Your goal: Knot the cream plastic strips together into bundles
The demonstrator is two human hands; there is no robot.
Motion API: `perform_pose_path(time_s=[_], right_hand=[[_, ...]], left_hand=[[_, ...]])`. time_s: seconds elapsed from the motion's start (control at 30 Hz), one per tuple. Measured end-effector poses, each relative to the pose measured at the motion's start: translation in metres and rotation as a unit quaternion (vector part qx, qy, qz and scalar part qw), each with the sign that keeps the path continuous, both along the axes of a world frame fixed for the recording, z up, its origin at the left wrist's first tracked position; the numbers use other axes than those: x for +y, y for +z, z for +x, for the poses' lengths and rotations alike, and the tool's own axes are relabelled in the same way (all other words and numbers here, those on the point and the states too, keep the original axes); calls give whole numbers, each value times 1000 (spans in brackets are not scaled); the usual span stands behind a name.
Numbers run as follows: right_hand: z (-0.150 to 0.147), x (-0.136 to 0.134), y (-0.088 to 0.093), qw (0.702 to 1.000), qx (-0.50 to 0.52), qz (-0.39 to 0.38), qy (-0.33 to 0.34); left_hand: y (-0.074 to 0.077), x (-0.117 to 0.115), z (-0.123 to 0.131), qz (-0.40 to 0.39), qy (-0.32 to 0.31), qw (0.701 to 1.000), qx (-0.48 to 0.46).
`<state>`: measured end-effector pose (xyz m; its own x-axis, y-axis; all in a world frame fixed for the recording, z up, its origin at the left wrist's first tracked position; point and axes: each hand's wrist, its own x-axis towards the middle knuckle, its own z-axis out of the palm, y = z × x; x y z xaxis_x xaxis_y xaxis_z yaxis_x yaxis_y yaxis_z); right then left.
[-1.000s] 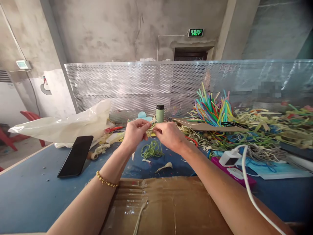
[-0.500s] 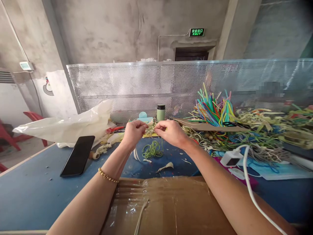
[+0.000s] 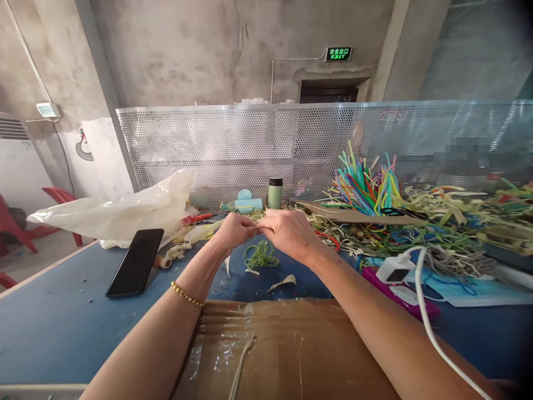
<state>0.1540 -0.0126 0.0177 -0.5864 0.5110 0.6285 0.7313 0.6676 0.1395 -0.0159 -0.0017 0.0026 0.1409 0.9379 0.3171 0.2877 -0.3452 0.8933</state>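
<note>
My left hand (image 3: 235, 230) and my right hand (image 3: 287, 233) meet above the blue table (image 3: 54, 316), fingers pinched together on a small pale strip that is mostly hidden between them. A gold bead bracelet (image 3: 186, 294) circles my left wrist. Just beyond the hands a loose coil of green cord (image 3: 260, 255) lies on the table, with pale scraps (image 3: 282, 283) beside it.
A taped cardboard box (image 3: 283, 350) sits under my forearms. A black phone (image 3: 135, 261) and a white plastic bag (image 3: 120, 214) lie at the left. At the right are a heap of coloured strips (image 3: 375, 191), a white charger with cable (image 3: 393, 269) and a green bottle (image 3: 275, 193) by the perforated screen (image 3: 200, 150).
My hands have come lower and closer together, so the fingertips now touch. The strip that showed between them earlier is now covered.
</note>
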Motion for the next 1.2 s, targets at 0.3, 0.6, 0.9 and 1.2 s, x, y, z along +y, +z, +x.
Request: perform_pose_path(time_s=[0.3, 0.6, 0.9, 1.2], right_hand=[[-2, -3, 1, 999, -18, 9, -44], [1, -1, 3, 998, -42, 38, -40], [0, -1, 0, 999, -26, 33, -26], [7, 9, 2, 992, 99, -66, 52]], left_hand=[[3, -4, 0, -72, -87, 988, -107], [12, -8, -8, -150, -165, 958, -179], [4, -2, -14, -67, -151, 985, -47], [12, -12, -11, 42, -118, 988, 95]])
